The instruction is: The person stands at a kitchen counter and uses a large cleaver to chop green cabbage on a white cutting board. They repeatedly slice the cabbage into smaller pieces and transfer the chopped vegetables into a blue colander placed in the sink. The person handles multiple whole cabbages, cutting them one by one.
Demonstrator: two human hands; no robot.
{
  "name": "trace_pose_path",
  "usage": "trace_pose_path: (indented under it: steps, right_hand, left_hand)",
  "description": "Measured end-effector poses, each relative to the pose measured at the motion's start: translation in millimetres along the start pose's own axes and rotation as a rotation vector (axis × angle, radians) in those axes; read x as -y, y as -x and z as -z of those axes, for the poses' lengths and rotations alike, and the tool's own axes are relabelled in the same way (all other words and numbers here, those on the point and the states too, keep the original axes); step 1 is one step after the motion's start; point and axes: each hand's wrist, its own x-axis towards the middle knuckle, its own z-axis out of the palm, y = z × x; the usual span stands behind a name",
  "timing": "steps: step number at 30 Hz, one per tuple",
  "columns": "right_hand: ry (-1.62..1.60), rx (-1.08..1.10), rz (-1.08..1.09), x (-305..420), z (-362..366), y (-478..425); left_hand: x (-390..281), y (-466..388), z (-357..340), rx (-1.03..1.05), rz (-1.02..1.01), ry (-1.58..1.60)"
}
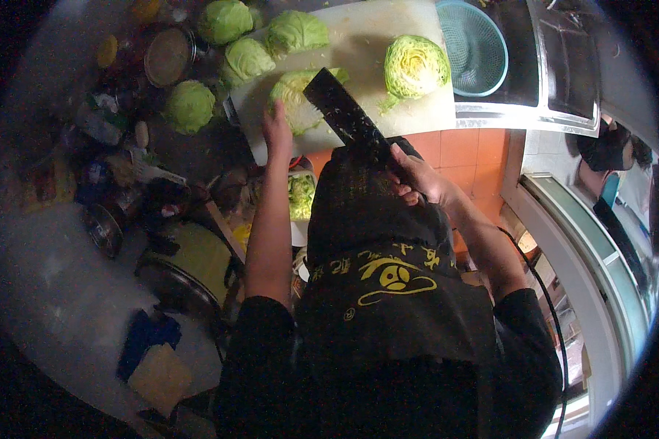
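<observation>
My right hand (417,178) grips the handle of a cleaver (346,112), its dark broad blade pointing up and left, flecked with pale bits. The blade overlaps the view of a cut cabbage piece (295,99) with its pale face up on the white cutting board (357,60). Beside that piece's left edge is my left hand (278,131), fingers extended; whether it touches the cabbage is hard to tell. A cabbage half (416,67) with its cut yellow face showing sits at the board's right end. Two more cabbage pieces (296,32) (249,59) lie at the upper left.
A blue plastic colander (478,49) stands right of the board. Whole cabbages (225,21) (190,107) sit at the left near a round lid (168,56). Below the board, a white container (302,197) holds cut cabbage. A cable (549,313) hangs by my right arm.
</observation>
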Motion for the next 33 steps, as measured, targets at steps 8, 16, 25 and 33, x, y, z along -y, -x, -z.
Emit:
trace_pose_path:
  steps: [8, 16, 25, 33]
  right_hand:
    - [-0.041, 0.064, -0.048, 1, -1, -7]
    - [0.036, -0.009, -0.033, 18, -12, -6]
    - [0.065, 0.039, 0.025, 13, -8, -24]
    - [0.109, -0.059, 0.096, 16, -30, -7]
  left_hand:
    - [15, -13, 5, 0.026, 0.006, -0.032]
    - [14, -12, 4, 0.029, 0.016, -0.007]
    - [26, -20, -1, -0.051, 0.025, -0.093]
    - [15, -15, -5, -0.043, 0.311, 0.329]
